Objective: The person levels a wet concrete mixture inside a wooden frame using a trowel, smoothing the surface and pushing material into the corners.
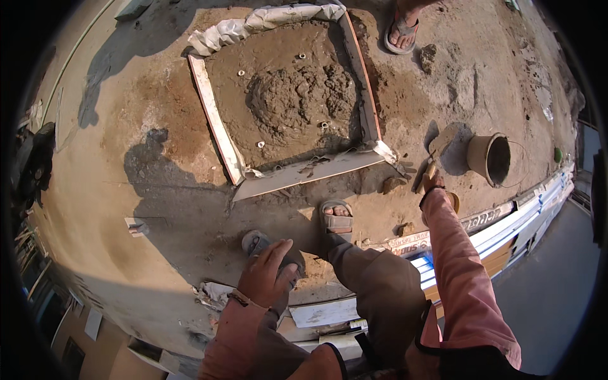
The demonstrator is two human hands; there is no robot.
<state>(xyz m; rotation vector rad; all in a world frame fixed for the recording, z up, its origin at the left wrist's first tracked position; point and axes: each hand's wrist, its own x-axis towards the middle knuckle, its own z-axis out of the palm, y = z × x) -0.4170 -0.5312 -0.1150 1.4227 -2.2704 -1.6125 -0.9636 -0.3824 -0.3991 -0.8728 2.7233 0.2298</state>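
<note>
My right hand [433, 180] reaches down to the right of a wooden frame, closed around the tan handle of a trowel [446, 137]. The trowel's broad grey blade points away from me, partly in the bucket's shadow. My left hand [268, 273] hovers over my left leg and foot, fingers stretched out and holding nothing. Ahead, the frame [310, 172] encloses wet concrete [231, 104], with a rough heap [301, 95] right of its middle. Several small pale pipe ends [260, 145] stick out of the concrete. A crumpled sheet [253, 24] covers the far edge.
A bucket [479, 158] stands tilted right of the trowel. A yellow round thing [453, 201] is partly hidden by my right wrist. Another person's sandalled foot [401, 35] stands beyond the frame. A flat tool [136, 226] lies at left. Stacked boards [506, 225] run along the right.
</note>
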